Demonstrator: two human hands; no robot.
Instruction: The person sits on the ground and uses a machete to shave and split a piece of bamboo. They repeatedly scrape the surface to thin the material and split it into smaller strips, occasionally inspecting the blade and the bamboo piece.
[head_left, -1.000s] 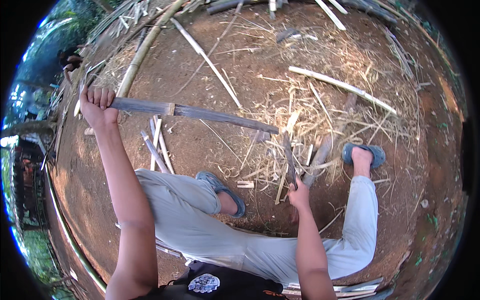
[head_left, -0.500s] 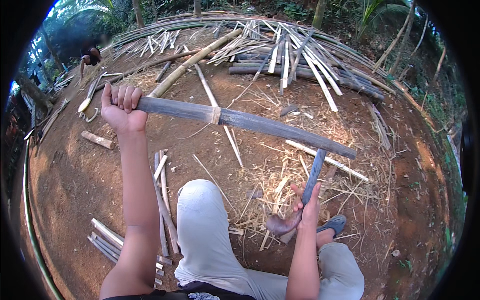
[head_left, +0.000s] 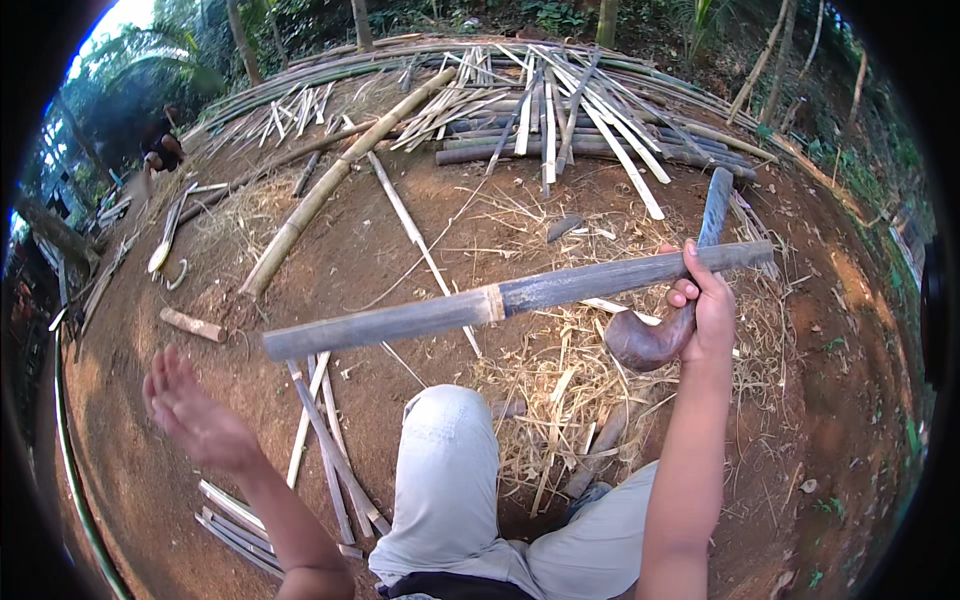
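My right hand (head_left: 712,312) is closed around a machete, its curved brown wooden handle (head_left: 640,342) below the fist and its dark blade (head_left: 716,205) pointing up and away. The same hand pinches the right end of a dark split bamboo slat (head_left: 400,320), which has a pale node ring near its middle. That slat stretches leftward across the view, tilting down a little to its left end. My left hand (head_left: 203,415) is off the slat, below and left of that end, holding nothing, its fingers stretched and blurred by motion.
Pale shavings (head_left: 560,410) cover the ground before my knees. A thick bamboo pole (head_left: 345,165) lies beyond, with a large pile of bamboo strips (head_left: 550,110) at the back. Cut slats (head_left: 235,520) lie at lower left. Another person (head_left: 165,150) bends down at far left.
My left hand has let go of the slat and dropped lower left. My right hand has risen with the machete and now grips the slat too. The slat's left end has come down.
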